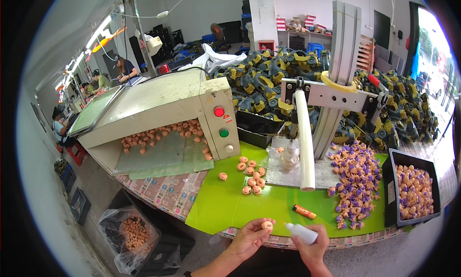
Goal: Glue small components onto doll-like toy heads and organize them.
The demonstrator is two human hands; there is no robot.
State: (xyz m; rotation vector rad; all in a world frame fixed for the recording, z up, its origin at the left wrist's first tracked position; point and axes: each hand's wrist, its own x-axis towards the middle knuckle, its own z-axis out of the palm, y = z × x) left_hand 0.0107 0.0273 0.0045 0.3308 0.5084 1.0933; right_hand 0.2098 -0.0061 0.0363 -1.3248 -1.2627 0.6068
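Between the fingertips of my left hand (246, 241) is a small peach-coloured doll head (267, 225), held just in front of the table's near edge. My right hand (314, 248) grips a white squeeze bottle (304, 233) tilted over, its narrow nozzle pointing left toward the doll head, with a gap between them. An orange and dark tube (304, 211) lies on the green mat (216, 212) just beyond the bottle. Several loose doll heads (251, 182) with round openings rest on the mat, left of a hand press (306, 137) with a long white lever.
To the left stands a beige machine (158, 104) with doll heads inside. A pile of peach and purple figures (355, 185) and a black bin (391, 195) of similar parts are at right. Toy vehicles (273, 80) heap up behind. A bagged crate (158, 246) sits lower left. Other people work far left.
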